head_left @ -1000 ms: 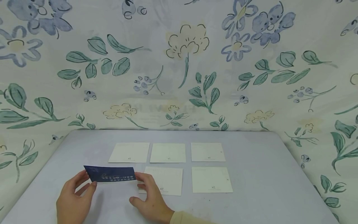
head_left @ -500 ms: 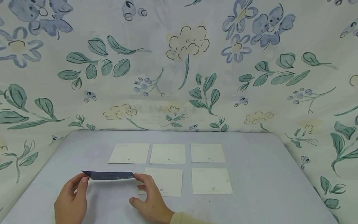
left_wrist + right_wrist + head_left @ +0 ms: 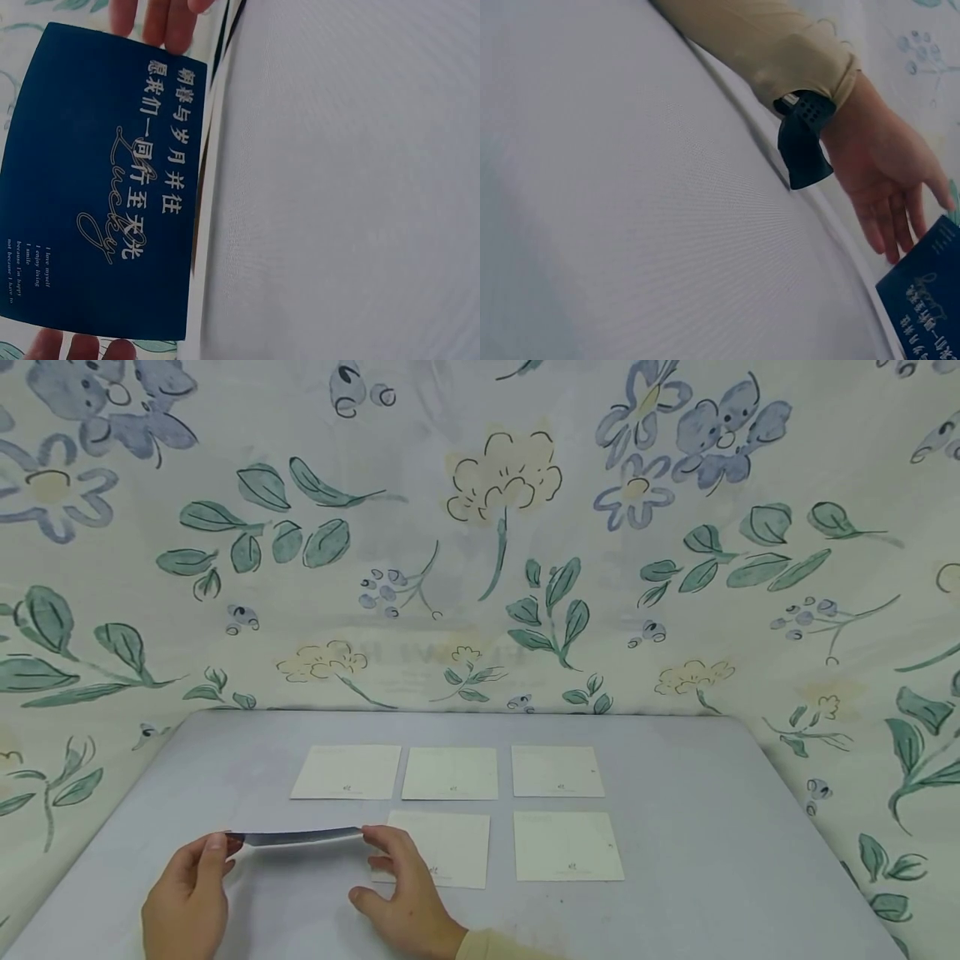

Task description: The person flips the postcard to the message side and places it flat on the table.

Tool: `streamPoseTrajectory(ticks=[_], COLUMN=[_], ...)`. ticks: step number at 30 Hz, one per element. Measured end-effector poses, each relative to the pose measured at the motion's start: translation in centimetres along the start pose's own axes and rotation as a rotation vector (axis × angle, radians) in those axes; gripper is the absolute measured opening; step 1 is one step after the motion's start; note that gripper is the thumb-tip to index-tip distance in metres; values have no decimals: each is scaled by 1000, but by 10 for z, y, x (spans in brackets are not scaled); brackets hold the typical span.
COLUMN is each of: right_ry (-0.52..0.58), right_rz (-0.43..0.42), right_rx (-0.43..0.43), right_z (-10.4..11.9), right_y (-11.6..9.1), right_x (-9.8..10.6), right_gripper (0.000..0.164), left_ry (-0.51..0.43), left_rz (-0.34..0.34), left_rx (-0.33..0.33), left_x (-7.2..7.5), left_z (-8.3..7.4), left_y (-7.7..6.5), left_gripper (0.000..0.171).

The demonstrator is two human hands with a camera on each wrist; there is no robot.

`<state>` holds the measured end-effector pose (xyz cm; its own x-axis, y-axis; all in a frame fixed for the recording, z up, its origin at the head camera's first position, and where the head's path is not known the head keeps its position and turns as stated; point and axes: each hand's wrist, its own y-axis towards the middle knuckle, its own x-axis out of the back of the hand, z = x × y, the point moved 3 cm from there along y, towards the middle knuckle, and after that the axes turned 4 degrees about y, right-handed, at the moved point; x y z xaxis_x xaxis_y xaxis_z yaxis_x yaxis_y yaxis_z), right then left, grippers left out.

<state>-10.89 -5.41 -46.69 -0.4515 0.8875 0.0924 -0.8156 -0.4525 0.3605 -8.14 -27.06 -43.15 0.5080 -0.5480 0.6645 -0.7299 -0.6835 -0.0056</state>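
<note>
A dark blue postcard (image 3: 300, 837) is up off the table, nearly edge-on in the head view. In the left wrist view the blue face of this postcard (image 3: 60, 150) shows pale Chinese lines and the word "Lucky". My left hand (image 3: 186, 897) holds its left end with thumb and fingers. The fingertips of my right hand (image 3: 408, 893) touch the right end, and its thumb stands apart below. In the right wrist view, the left hand (image 3: 885, 157) meets the edge of the postcard.
Several cream cards lie flat in two rows on the pale table (image 3: 697, 843); one cream card (image 3: 442, 852) is partly behind my right hand. A floral cloth (image 3: 420, 527) hangs behind the table. A dark strap (image 3: 806, 142) is on the left wrist.
The blue postcard has tilted from showing its printed face to nearly edge-on in the head view. My left thumb has moved up and left along it; the right hand has hardly moved.
</note>
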Motion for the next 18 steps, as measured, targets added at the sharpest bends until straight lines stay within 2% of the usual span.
streamPoseTrajectory(ticks=[7, 14, 18], right_ry=[7, 20, 28], right_rz=[-6, -6, -15], right_rx=[0, 28, 22], right_z=[0, 0, -2], right_y=[0, 0, 1], right_x=[1, 2, 2], right_gripper=[56, 55, 54], left_ry=[-39, -95, -88], left_rz=[86, -23, -29], left_rx=[67, -38, -27], left_x=[-1, -2, -2], left_z=[5, 3, 4], left_y=[0, 1, 2], left_gripper=[64, 44, 39])
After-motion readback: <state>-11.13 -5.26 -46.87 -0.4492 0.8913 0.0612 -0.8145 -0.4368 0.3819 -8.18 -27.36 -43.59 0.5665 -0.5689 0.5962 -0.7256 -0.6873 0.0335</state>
